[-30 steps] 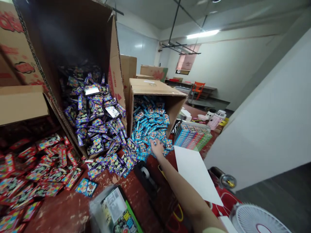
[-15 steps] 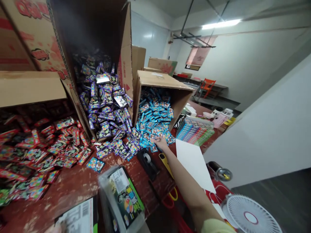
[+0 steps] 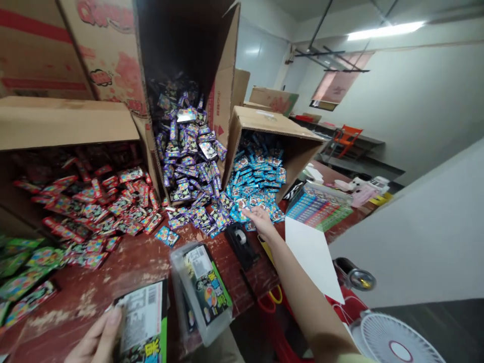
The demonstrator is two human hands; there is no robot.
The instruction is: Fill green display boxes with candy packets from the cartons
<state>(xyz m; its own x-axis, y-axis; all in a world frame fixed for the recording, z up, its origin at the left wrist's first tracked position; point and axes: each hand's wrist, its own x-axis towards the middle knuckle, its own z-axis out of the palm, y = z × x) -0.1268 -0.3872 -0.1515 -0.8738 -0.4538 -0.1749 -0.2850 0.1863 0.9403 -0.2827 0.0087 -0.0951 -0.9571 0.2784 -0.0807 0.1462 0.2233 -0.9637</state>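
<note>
At the lower left, my left hand (image 3: pixel 100 335) grips a clear plastic box (image 3: pixel 145 312) by its left side, thumb on top. A white barcode label and black-and-green printing show on the box. My right hand (image 3: pixel 260 222) reaches to the front of a heap of blue candy packets (image 3: pixel 257 174) spilling from a tipped carton (image 3: pixel 278 121). Its fingers are drawn together at the packets; what lies between them is hidden. Between my hands a similar plastic box (image 3: pixel 207 287) lies on the red table (image 3: pixel 139 262), beside a black tape dispenser (image 3: pixel 242 247).
Purple packets (image 3: pixel 192 166) spill from a tall carton (image 3: pixel 227 85), red packets (image 3: pixel 102 201) from a low carton (image 3: pixel 68 121). Green packets (image 3: pixel 22 267) lie far left. A white sheet (image 3: pixel 313 257), a rack of coloured packets (image 3: pixel 321 204), a metal cup (image 3: pixel 355 275) and a fan (image 3: pixel 397 338) are on the right.
The view has swung left, so green packets come into sight. My left hand has come up into view with its plastic box. My right hand stays at the blue packets.
</note>
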